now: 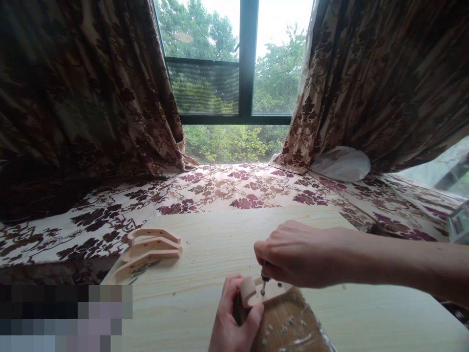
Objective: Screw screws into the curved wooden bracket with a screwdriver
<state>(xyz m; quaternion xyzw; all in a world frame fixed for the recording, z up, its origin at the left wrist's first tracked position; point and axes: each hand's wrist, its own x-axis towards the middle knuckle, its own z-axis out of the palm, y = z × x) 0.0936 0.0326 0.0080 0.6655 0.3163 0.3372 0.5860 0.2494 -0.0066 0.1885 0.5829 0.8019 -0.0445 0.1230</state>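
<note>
My left hand pinches the curved end of a pale wooden piece, with thumb in front and fingers behind. The piece lies on a brown block with shiny, clear wrapping along its side. Closed in a fist above it, my right hand grips a screwdriver; the handle is mostly hidden in the fingers. Its tip meets the wood near a dark hole, beside the curved end. Several small silvery bits lie on the block, too small to name.
Several curved wooden pieces with holes lie at the left of the pale wooden board, with thin metal items beside them. Floral cloth stretches behind, up to the window. A white bag lies by the right curtain.
</note>
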